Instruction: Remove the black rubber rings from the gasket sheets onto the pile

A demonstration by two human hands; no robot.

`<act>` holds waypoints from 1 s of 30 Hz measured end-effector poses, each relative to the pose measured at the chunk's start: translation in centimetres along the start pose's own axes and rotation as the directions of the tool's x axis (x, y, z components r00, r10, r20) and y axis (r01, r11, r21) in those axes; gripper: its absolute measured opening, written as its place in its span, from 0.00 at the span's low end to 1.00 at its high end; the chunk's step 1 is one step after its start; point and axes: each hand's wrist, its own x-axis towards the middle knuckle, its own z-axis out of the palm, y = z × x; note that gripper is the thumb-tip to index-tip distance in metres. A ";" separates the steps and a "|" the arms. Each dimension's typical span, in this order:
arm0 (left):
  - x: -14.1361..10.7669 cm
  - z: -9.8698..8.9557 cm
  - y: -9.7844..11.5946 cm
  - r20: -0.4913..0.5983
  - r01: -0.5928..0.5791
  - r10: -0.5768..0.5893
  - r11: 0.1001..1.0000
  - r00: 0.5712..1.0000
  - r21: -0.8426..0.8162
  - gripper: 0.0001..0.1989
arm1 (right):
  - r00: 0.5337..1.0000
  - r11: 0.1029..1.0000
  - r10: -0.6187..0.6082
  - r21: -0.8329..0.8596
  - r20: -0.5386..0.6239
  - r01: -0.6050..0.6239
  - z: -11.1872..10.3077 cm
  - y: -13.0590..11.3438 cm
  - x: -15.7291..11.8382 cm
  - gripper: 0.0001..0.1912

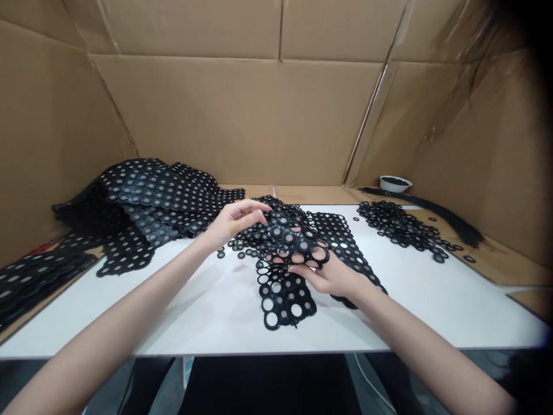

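Note:
My right hand (pixel 332 271) grips a strip of joined black rings (pixel 287 297), its fingers behind the mesh and showing through the holes. The lower end of that strip hangs down to the white table. To the left and slightly higher, my left hand (pixel 237 222) has thumb and forefinger bent close together in a pinch. Whatever lies between those fingertips is too small to make out. Behind both hands spreads a heap of loose black rings (pixel 254 233). Partly under my right forearm lies another panel of joined rings (pixel 334 230).
A large folded sheet of joined rings (pixel 159 187) is piled at the left. On the right are a loose ring pile (pixel 395 225), a bundle of dark strands (pixel 449 216) and a white bowl (pixel 395 185) with dark contents. Cardboard walls (pixel 242 115) enclose the white table (pixel 194 311).

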 end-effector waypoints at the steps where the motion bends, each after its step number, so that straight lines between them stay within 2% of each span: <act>1: -0.3 0.2 0.9 0.058 -0.013 0.018 0.996 0.998 -0.088 0.19 | 1.000 0.999 0.002 0.036 0.005 -0.002 0.0 0.0 0.0 0.13; 3: -0.8 0.7 2.2 0.127 -0.024 0.048 0.982 0.991 -0.189 0.25 | 1.000 0.994 0.006 0.110 0.003 -0.007 0.0 0.2 0.0 0.14; 5: -1.3 1.3 3.0 0.112 -0.040 0.062 0.980 0.992 -0.194 0.28 | 1.000 0.986 0.027 0.165 0.000 -0.027 0.0 0.2 0.0 0.13; 8: -1.8 1.9 3.5 0.021 -0.082 0.086 0.985 0.996 -0.151 0.23 | 0.997 0.973 0.071 0.219 0.007 -0.071 -0.4 0.0 0.1 0.12; 12: -2.4 2.4 3.7 -0.085 -0.120 0.115 0.991 0.990 -0.051 0.16 | 0.996 0.942 0.092 0.324 0.022 -0.094 -1.1 -0.5 0.2 0.17; 14: -2.7 2.6 3.8 -0.110 -0.150 0.150 0.989 0.983 0.009 0.16 | 0.988 0.909 0.157 0.389 0.016 -0.151 -1.1 -0.6 0.2 0.16; 17: -3.0 2.9 4.0 -0.143 -0.207 0.215 0.976 0.966 0.070 0.16 | 0.952 0.846 0.305 0.461 -0.009 -0.267 -0.7 -0.6 0.1 0.13; 19: -3.1 3.1 4.0 -0.157 -0.248 0.259 0.965 0.953 0.090 0.18 | 0.934 0.814 0.358 0.497 -0.019 -0.302 -0.5 -0.7 0.0 0.13; 23: -3.0 3.2 3.7 -0.156 -0.317 0.332 0.942 0.930 0.113 0.21 | 0.917 0.774 0.396 0.553 -0.042 -0.308 -0.5 -0.9 0.1 0.13; 27: -2.8 3.2 3.3 -0.159 -0.381 0.403 0.912 0.901 0.151 0.22 | 0.917 0.778 0.393 0.557 -0.072 -0.290 -0.5 -1.1 0.2 0.12; 30: -2.8 3.2 3.2 -0.149 -0.392 0.417 0.904 0.897 0.169 0.22 | 0.918 0.786 0.388 0.549 -0.079 -0.285 -0.5 -1.0 0.2 0.12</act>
